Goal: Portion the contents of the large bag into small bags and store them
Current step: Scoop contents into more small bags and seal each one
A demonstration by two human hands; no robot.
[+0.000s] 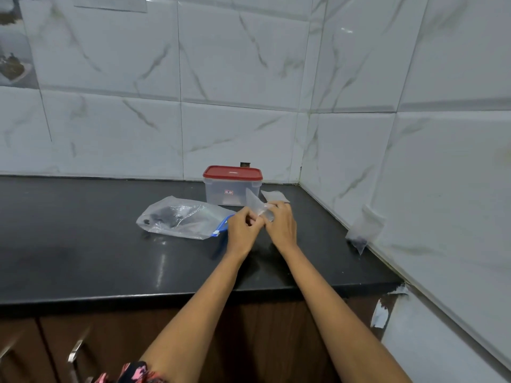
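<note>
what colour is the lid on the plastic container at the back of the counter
Red; the lid sits closed on the clear container, seen in the head view.

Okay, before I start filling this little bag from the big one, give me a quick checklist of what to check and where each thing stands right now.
1. Small bag in hand: ok, left hand and right hand both pinch it.
2. Small bag's mouth open: cannot tell, the clear plastic hides it.
3. Large bag within reach: ok, it lies on the counter just left of the hands, dark contents inside.
4. Large bag's blue zip open: cannot tell.
5. Storage container ready: not ok, its red lid is on.
6. Spare small bags available: ok, beside the container.
</note>
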